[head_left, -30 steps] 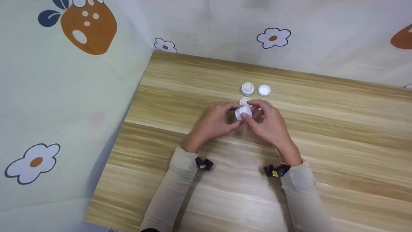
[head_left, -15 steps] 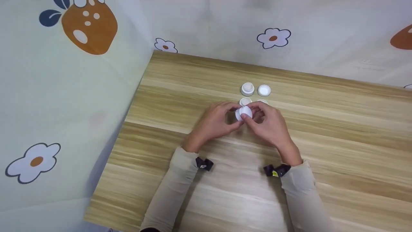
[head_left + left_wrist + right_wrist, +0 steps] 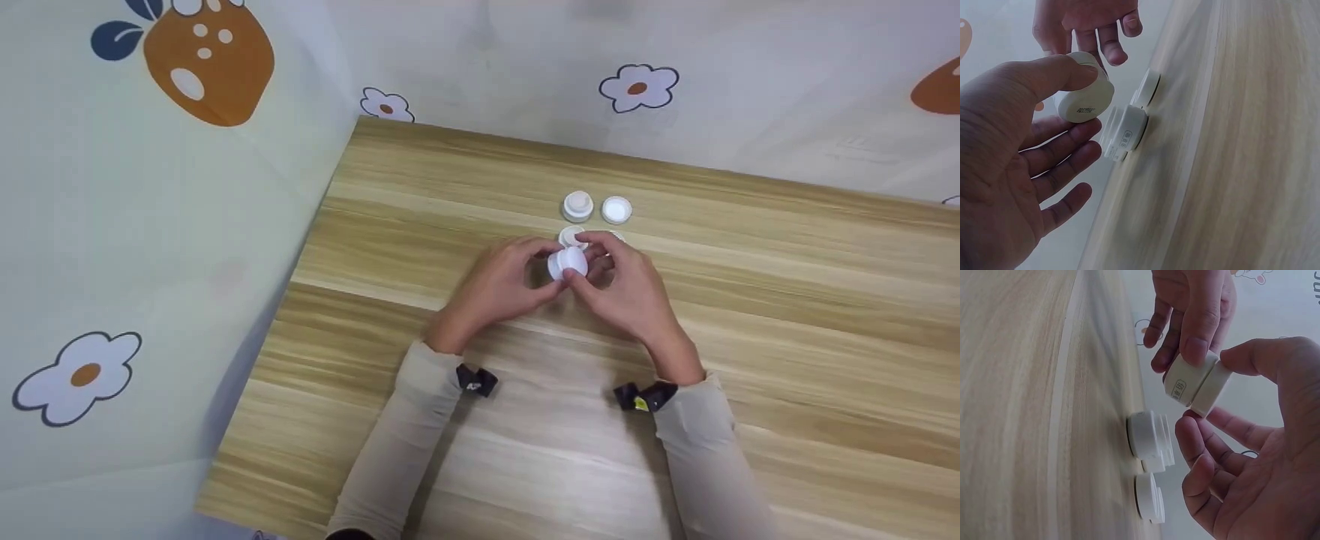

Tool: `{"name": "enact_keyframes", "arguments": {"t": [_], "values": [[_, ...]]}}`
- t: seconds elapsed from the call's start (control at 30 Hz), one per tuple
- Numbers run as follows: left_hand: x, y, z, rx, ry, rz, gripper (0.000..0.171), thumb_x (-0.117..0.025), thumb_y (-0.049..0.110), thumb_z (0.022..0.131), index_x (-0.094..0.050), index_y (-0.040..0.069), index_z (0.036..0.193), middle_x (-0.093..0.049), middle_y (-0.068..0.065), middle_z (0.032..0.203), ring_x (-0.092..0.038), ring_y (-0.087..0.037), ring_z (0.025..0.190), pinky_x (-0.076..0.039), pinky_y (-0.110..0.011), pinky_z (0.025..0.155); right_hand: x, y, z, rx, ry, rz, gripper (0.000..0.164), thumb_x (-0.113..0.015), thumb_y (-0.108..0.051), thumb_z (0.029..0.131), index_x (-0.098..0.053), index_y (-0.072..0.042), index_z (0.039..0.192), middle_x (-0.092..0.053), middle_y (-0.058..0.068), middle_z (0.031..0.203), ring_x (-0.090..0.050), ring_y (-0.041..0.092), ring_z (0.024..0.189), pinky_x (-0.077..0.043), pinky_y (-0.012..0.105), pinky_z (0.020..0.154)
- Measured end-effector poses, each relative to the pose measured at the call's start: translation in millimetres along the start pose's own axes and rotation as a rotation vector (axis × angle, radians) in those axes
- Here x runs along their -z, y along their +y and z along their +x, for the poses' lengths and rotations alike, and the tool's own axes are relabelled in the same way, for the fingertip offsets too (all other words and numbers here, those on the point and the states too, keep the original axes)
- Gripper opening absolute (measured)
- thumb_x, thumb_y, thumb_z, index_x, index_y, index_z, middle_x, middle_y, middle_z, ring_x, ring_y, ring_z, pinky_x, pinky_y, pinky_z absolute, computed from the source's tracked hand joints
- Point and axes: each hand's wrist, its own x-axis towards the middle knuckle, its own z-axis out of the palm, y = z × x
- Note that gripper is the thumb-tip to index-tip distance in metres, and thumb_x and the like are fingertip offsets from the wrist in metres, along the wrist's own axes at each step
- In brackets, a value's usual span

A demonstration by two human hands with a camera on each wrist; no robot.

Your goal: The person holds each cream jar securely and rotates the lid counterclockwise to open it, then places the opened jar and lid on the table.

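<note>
Above the table, both hands hold one small white jar with its lid on it, tilted on its side. My left hand grips the jar's body between thumb and fingers; printed characters show on its side in the right wrist view. From the other side, my right hand pinches the lid's rim with thumb and index finger, the other fingers loosely bent. A thin dark line runs between lid and body. Just behind the hands stands a second lidless jar, partly covered by the fingers.
Farther back stands another open white jar, with a loose lid to its right. A second loose lid is mostly hidden behind the right hand. The wood-grain table meets a patterned wall covering at the back and left.
The right fingers have shifted on the lid, drawing in toward the near side and then reaching back over its far edge. The jar and left hand stay in place.
</note>
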Motion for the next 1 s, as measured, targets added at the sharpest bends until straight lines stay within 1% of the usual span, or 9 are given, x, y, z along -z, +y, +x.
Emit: {"name": "enact_keyframes", "arguments": {"t": [0.07,0.17,0.27,0.33,0.43,0.57,0.77,1.0], "values": [[0.2,-0.4,0.3,-0.001,0.000,0.000,0.045,-0.078,0.037,0.093,-0.072,0.014,0.131,-0.075,-0.003,0.132,-0.069,-0.022,0.125,-0.051,-0.042,0.110,0.4,-0.2,0.3,-0.008,-0.004,0.001,0.051,-0.082,-0.020,0.090,-0.066,-0.006,0.136,-0.076,0.013,0.103,-0.073,0.026,0.087,-0.049,0.030,0.079],[0.6,-1.0,0.6,0.001,0.005,-0.002,0.045,-0.078,0.037,0.093,-0.072,0.014,0.132,-0.075,-0.002,0.132,-0.068,-0.022,0.125,-0.051,-0.041,0.111,0.6,-1.1,1.0,-0.037,0.002,0.002,0.046,-0.080,-0.026,0.093,-0.068,-0.006,0.133,-0.076,0.012,0.102,-0.073,0.024,0.088,-0.051,0.032,0.080],[1.3,-1.2,0.3,0.007,0.011,-0.011,0.046,-0.078,0.036,0.093,-0.071,0.014,0.132,-0.075,-0.002,0.133,-0.068,-0.022,0.126,-0.050,-0.042,0.112,0.3,-1.5,2.0,-0.072,0.023,0.008,0.036,-0.078,-0.032,0.096,-0.072,-0.008,0.122,-0.077,0.010,0.098,-0.071,0.019,0.084,-0.052,0.028,0.079],[1.9,-0.8,0.1,0.010,0.012,-0.018,0.046,-0.079,0.035,0.092,-0.071,0.014,0.133,-0.074,-0.003,0.134,-0.067,-0.023,0.128,-0.049,-0.042,0.113,-0.1,-1.5,2.6,-0.082,0.032,0.013,0.031,-0.078,-0.033,0.096,-0.074,-0.008,0.115,-0.077,0.009,0.094,-0.069,0.016,0.081,-0.052,0.025,0.077],[2.0,-0.6,-0.1,0.009,0.007,-0.007,0.047,-0.079,0.035,0.092,-0.071,0.013,0.134,-0.074,-0.004,0.135,-0.067,-0.023,0.129,-0.049,-0.042,0.114,-0.3,-1.0,2.5,-0.076,0.026,0.011,0.029,-0.077,-0.033,0.097,-0.075,-0.008,0.111,-0.077,0.009,0.092,-0.068,0.013,0.079,-0.051,0.022,0.075],[1.2,-0.5,-0.5,0.008,0.000,0.014,0.047,-0.079,0.036,0.093,-0.071,0.014,0.134,-0.074,-0.004,0.135,-0.067,-0.023,0.128,-0.049,-0.042,0.113,0.0,-0.9,1.4,-0.058,0.006,0.008,0.028,-0.078,-0.028,0.096,-0.075,-0.008,0.116,-0.076,0.010,0.093,-0.068,0.015,0.080,-0.051,0.024,0.077],[-0.3,-1.0,-0.8,-0.009,0.008,0.011,0.044,-0.079,0.035,0.093,-0.071,0.014,0.131,-0.075,-0.004,0.133,-0.069,-0.024,0.125,-0.052,-0.043,0.110,0.6,-0.1,0.7,-0.028,-0.006,0.011,0.030,-0.079,-0.020,0.095,-0.074,-0.006,0.121,-0.076,0.010,0.095,-0.069,0.018,0.081,-0.051,0.025,0.077],[-1.4,-2.0,-0.1,-0.007,0.000,0.021,0.045,-0.079,0.035,0.093,-0.071,0.014,0.132,-0.075,-0.003,0.132,-0.068,-0.023,0.125,-0.050,-0.043,0.111,0.4,0.9,0.2,-0.018,-0.019,0.019,0.035,-0.078,-0.016,0.093,-0.072,-0.005,0.125,-0.077,0.011,0.104,-0.067,0.018,0.082,-0.051,0.024,0.076]]}}
